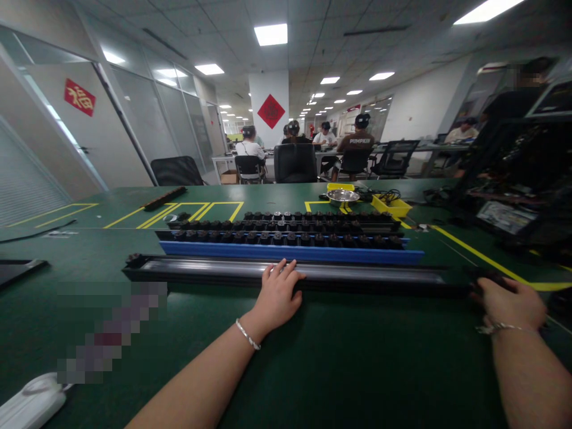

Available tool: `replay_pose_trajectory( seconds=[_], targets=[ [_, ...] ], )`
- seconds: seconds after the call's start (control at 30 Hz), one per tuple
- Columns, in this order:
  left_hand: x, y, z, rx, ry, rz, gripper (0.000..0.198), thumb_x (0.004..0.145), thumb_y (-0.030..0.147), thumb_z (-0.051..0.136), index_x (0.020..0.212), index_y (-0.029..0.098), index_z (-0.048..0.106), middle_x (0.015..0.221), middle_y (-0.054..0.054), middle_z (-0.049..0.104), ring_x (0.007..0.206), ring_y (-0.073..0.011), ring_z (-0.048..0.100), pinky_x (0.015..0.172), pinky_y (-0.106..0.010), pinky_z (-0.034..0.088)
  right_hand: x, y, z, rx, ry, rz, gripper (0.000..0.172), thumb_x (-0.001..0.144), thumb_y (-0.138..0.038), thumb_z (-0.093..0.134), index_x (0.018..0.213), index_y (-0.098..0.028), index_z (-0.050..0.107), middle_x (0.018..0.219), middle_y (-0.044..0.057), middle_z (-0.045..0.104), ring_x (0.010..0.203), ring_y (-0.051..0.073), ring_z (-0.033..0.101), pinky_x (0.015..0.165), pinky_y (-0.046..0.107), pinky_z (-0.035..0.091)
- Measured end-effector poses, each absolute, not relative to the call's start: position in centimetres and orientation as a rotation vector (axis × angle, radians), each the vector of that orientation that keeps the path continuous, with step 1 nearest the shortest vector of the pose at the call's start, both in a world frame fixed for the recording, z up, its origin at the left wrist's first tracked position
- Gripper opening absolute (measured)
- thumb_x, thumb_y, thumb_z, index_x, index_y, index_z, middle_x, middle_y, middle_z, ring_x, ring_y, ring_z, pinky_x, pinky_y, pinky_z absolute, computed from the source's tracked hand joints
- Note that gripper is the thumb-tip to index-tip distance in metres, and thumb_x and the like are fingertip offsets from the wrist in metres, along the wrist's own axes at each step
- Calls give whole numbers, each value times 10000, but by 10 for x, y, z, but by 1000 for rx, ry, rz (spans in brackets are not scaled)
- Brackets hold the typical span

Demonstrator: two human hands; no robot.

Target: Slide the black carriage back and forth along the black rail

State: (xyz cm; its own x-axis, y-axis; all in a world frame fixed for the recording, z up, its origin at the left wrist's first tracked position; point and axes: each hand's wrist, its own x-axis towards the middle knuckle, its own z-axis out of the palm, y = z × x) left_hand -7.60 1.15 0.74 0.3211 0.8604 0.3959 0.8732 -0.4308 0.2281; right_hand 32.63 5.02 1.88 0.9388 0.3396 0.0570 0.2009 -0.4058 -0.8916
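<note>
A long black channel with a shiny grey inside lies across the green table in front of me. My left hand rests on its middle, fingers stretched over the trough and the thumb by the near wall. At the channel's right end, my right hand is closed on a small black end piece. Dark blur hides whether that piece touches the channel. A similar black block sits at the left end. Just behind lie blue rails beside rows of small black parts.
Farther back are a metal bowl, a yellow bin with cables, and a dark strip. A white object lies at lower left near a blurred-out area. People sit at desks beyond the table.
</note>
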Motion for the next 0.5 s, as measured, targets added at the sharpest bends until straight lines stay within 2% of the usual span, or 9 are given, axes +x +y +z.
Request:
replay_pose_trajectory(
  seconds=[0.2, 0.37, 0.5],
  targets=[
    [-76, 12, 8, -2530, -1663, -741, 375, 763, 215, 543, 1134, 269, 529, 1377, -41, 451, 1314, -256, 307, 1064, -505, 203, 327, 52, 17, -1783, -341, 227, 501, 609, -161, 626, 1110, -130, 617, 937, 116, 639, 659, 153, 580, 592, 276, 476],
    [-77, 10, 11, -2549, -1666, -729, 380, 767, 225, 546, 1143, 275, 524, 1387, -39, 439, 1318, -257, 302, 1071, -503, 198, 341, 54, 4, -2127, -574, -51, 523, 616, -340, 639, 1120, -200, 617, 1003, 117, 635, 906, 266, 582, 819, 382, 441],
    [-77, 9, 13, -2557, -1664, -744, 352, 796, 238, 520, 1146, 278, 522, 1373, -31, 457, 1313, -249, 316, 1073, -501, 202, 353, 57, -7, -2220, -721, -145, 461, 668, -384, 553, 1076, -188, 640, 940, 149, 624, 902, 289, 575, 759, 392, 436]
  ],
)
